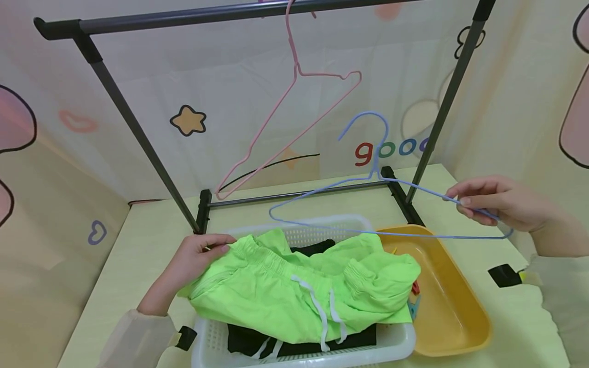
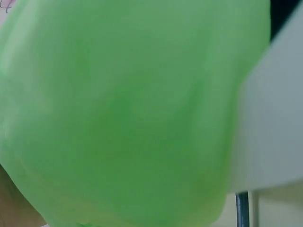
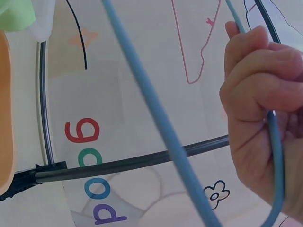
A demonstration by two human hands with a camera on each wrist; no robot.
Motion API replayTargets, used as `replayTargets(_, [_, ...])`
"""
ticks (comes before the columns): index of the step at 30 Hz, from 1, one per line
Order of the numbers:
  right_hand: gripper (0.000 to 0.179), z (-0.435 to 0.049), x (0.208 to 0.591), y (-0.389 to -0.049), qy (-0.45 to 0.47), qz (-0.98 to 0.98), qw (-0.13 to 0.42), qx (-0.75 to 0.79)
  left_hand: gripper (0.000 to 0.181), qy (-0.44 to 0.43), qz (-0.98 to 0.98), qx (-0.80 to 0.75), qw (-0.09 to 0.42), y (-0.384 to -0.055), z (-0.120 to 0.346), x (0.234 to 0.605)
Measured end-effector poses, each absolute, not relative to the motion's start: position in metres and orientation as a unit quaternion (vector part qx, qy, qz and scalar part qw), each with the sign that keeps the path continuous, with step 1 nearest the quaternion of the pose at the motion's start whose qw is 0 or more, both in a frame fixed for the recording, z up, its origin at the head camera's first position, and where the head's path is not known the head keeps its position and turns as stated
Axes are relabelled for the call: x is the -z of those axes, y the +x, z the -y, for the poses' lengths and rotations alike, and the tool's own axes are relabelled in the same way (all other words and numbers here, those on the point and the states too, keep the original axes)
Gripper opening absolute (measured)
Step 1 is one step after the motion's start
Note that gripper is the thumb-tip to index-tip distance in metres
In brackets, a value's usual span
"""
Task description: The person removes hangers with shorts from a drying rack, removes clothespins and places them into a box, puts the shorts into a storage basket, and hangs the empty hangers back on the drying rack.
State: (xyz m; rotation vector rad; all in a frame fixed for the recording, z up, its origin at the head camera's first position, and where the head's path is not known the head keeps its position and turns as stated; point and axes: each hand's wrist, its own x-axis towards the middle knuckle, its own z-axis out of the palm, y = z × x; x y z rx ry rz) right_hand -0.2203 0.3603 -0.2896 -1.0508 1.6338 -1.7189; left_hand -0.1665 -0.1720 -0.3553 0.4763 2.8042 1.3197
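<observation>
Bright green shorts (image 1: 285, 301) with white drawstrings lie spread over a white basket (image 1: 409, 342). My left hand (image 1: 195, 263) pinches their waistband at the left corner, thumb and fingers on the cloth. In the left wrist view the green cloth (image 2: 123, 109) fills most of the picture. My right hand (image 1: 511, 202) grips a blue clothes hanger (image 1: 322, 228) by its right shoulder, holding it up over the basket with the hook upward. The right wrist view shows curled fingers (image 3: 265, 85) round the blue wire.
A pink hanger (image 1: 294, 133) hangs from the black rail (image 1: 193, 19) of a clothes rack. Dark clothing (image 1: 349, 337) lies under the shorts in the basket. To the right stands a yellow tray (image 1: 451, 306) with several small coloured clips by the shorts' edge.
</observation>
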Motion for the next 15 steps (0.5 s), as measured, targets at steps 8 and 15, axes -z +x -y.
replayTargets(8, [0.041,-0.3614,0.2907,-0.2255,-0.331,-0.599,0.260,0.681,0.021,0.148,-0.898,-0.413,0.012,-0.1635,0.1754,0.3600])
replayTargets(15, [0.043,-0.3579,0.2901,-0.2281,-0.317,-0.543,0.255,0.735,0.021,0.147,-0.902,-0.406,0.022,-0.1616,0.1771,0.3642])
